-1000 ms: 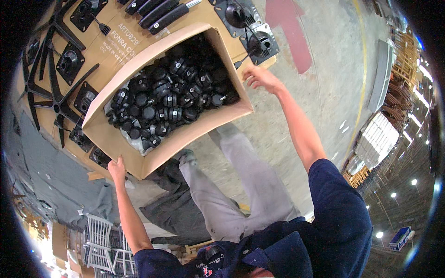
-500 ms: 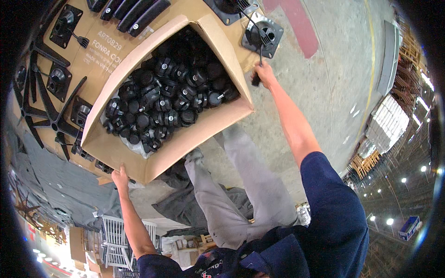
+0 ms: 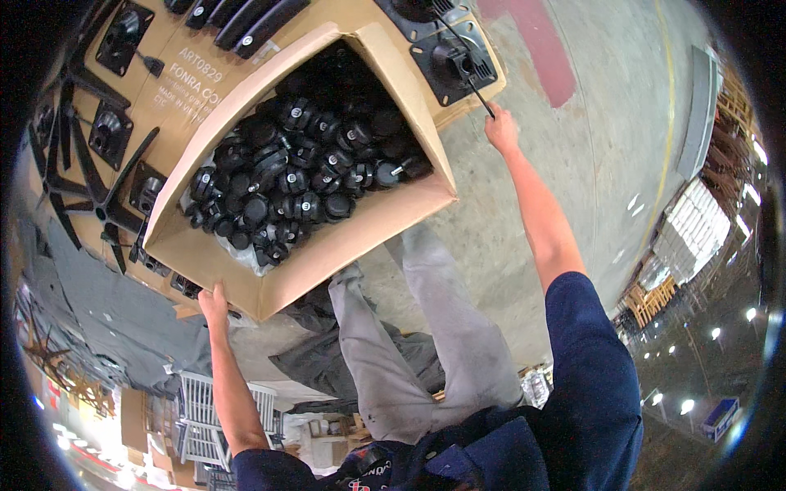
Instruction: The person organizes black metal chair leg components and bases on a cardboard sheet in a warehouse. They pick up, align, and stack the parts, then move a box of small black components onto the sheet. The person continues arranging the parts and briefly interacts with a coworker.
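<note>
1. Right grip (image 3: 503, 131): we see the fingers closed around the free end of a thin black lever (image 3: 481, 96); that end is hidden inside the hand.
2. Lever and plate: the lever belongs to a square black plate (image 3: 446, 69) lying on the corner of the cardboard (image 3: 173, 39), up and to the left of the right grip. Its long axis slants from the plate's raised hub down and rightward into the fingers, roughly in line with the right forearm. We note that this hand is much the nearer of the two.
3. Left grip (image 3: 214, 305): we find it clasping the near left edge of the open box (image 3: 352, 239), thumb over the rim; the remaining fingers are largely out of sight, so we cannot tell how they bear on the wall.
4. Box: it stands between the hands, its mouth facing us, filled with black castors (image 3: 303, 177). Its right wall separates them from the plate.
5. Surroundings: beyond the plate we see a second plate (image 3: 409, 10), partly cut off by the view. Black armrests (image 3: 260, 26) lie past the box's far edge, and a star base (image 3: 100, 209) lies to its left.
</note>
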The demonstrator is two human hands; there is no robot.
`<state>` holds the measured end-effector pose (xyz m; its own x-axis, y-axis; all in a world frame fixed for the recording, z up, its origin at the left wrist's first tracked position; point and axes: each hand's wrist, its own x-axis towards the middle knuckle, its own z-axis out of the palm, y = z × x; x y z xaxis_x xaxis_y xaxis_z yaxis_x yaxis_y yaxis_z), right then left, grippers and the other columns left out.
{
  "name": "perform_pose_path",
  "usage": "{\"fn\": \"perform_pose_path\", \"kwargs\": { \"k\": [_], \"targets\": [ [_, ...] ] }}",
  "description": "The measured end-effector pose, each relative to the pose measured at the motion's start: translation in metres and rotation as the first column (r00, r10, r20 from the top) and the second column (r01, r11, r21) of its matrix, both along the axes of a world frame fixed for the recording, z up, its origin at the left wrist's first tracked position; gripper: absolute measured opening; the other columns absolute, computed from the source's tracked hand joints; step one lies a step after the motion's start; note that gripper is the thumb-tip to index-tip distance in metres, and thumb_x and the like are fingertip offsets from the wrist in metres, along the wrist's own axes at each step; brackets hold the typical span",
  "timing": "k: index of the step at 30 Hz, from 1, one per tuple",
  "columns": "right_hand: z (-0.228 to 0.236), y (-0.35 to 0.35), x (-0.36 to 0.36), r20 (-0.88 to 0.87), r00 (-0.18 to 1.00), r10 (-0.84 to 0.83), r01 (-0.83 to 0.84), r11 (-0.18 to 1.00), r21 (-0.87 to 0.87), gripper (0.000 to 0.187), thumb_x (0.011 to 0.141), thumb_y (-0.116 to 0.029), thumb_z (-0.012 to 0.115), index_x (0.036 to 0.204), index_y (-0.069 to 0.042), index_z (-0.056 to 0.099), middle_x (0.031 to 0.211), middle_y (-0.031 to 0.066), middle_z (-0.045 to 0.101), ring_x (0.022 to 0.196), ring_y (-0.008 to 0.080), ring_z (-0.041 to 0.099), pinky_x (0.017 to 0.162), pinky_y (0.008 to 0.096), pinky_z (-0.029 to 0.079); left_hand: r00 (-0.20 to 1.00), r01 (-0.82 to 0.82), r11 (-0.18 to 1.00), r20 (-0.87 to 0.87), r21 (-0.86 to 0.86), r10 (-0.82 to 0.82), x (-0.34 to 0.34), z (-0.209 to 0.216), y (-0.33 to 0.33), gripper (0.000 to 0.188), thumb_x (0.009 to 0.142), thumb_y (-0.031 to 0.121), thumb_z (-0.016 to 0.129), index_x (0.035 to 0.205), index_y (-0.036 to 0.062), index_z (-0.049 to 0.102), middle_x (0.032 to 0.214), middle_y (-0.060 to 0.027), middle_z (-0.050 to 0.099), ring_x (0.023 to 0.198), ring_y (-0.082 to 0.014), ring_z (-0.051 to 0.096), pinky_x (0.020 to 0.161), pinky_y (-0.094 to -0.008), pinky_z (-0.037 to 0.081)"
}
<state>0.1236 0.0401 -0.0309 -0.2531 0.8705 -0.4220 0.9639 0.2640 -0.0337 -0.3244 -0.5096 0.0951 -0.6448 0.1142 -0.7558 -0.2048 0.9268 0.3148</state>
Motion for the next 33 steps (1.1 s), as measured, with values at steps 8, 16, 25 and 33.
{"fn": "perform_pose_path", "kwargs": {
  "k": [8,16,25,33],
  "targets": [
    [0.112,-0.036,-0.183,-0.459,0.888,-0.039,-0.217,0.843,-0.491,0.068,0.082,-0.055,0.053,0.122,0.0,0.048,0.108,0.0245,0.057,0.098,0.0397,0.055,0.081,0.0441,0.044,0.989,-0.056,0.998,-0.138,-0.01,0.055,0.013,0.018,0.028,0.026,0.08,0.016,0.056,0.081,-0.009,0.06,0.066,-0.0114,0.061,0.059,-0.0171,0.056,0.057,-0.0337,0.045],
    [0.095,-0.027,-0.208,-0.318,0.84,0.439,-0.5,0.855,-0.138,0.025,0.082,-0.021,0.052,0.088,0.002,0.061,0.077,0.0238,0.061,0.072,0.0354,0.061,0.065,0.0392,0.046,0.932,0.131,0.981,-0.321,-0.142,-0.171,0.003,0.026,0.049,0.029,0.073,0.022,0.054,0.071,-0.0066,0.061,0.072,-0.0288,0.058,0.073,-0.0426,0.06,0.069,-0.0479,0.048],
    [0.115,-0.016,-0.239,-0.384,0.894,0.233,-0.328,0.922,-0.204,0.023,0.078,-0.015,0.058,0.088,0.006,0.063,0.078,0.0125,0.065,0.069,0.018,0.059,0.064,0.0365,0.046,0.923,0.05,0.998,-0.381,-0.031,-0.058,0.019,0.035,0.041,0.026,0.072,0.021,0.058,0.065,-0.0032,0.065,0.065,-0.0245,0.061,0.066,-0.0375,0.063,0.064,-0.0437,0.052],
    [0.109,0.013,-0.242,-0.168,0.977,0.134,-0.183,0.93,-0.318,0.032,0.08,-0.013,0.057,0.105,0.006,0.058,0.099,0.0141,0.064,0.085,0.0232,0.059,0.076,0.036,0.046,0.908,-0.075,0.995,-0.41,0.059,0.092,0.061,0.017,0.037,0.019,0.071,0.015,0.059,0.061,-0.0003,0.065,0.066,-0.021,0.062,0.064,-0.0348,0.064,0.062,-0.0415,0.052]
  ]
}}
